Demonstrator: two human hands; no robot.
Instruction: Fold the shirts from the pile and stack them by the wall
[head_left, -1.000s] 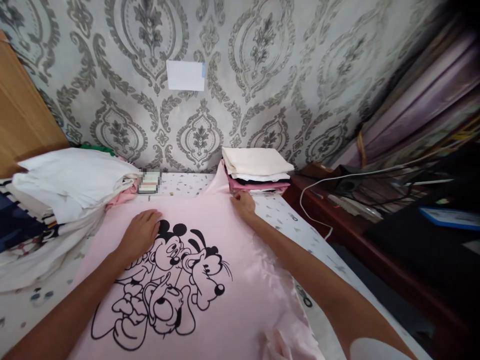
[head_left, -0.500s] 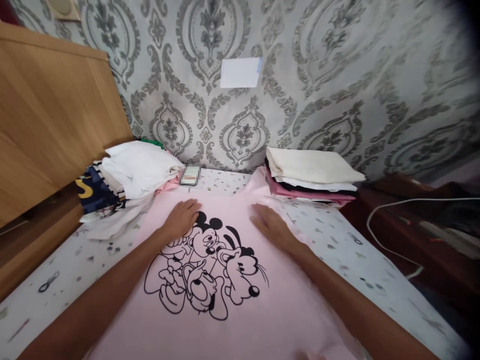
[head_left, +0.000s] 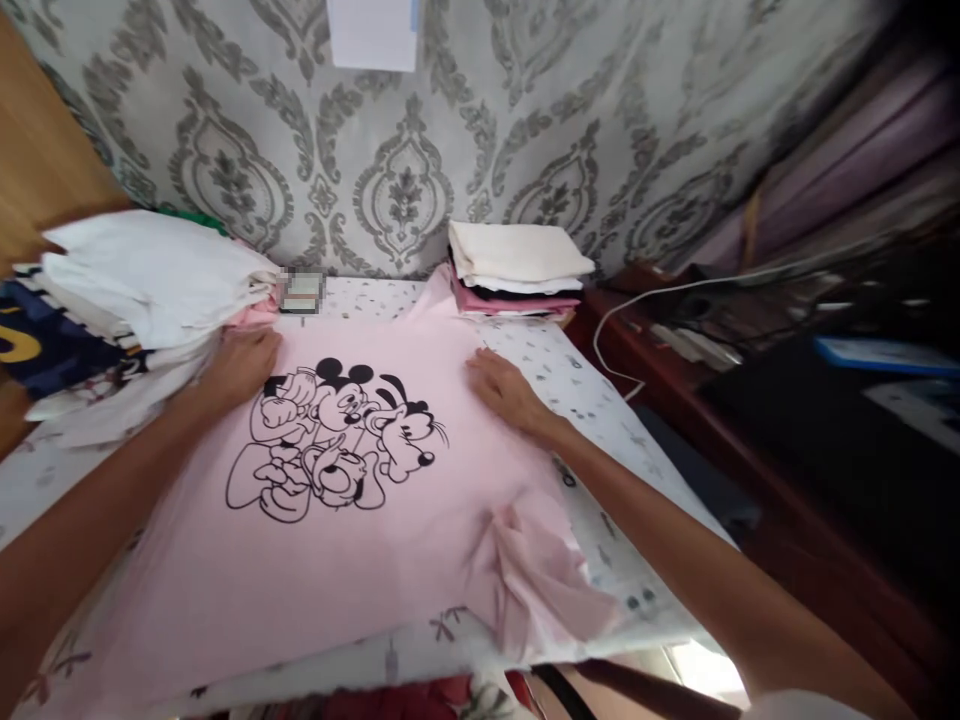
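Note:
A pink T-shirt lies spread over a white patterned cloth. Black line-drawn cartoon characters are printed on its front. My left hand rests at the shirt's left edge, close to the heaped clothes, its fingers laid out on the fabric. On the right side of the shirt, my right hand lies flat with fingers extended. Neither hand grips anything visibly. Near the front right, a part of the shirt is bunched and creased.
A heap of white and dark clothes lies at the left. Folded clothes are stacked against the patterned wall. Between them sits a small pixelated item. A white cable runs over dark red furniture on the right.
The view has turned right and down. My left hand has moved outward from beside the print to the shirt's left edge. My right hand stays on the shirt's right side.

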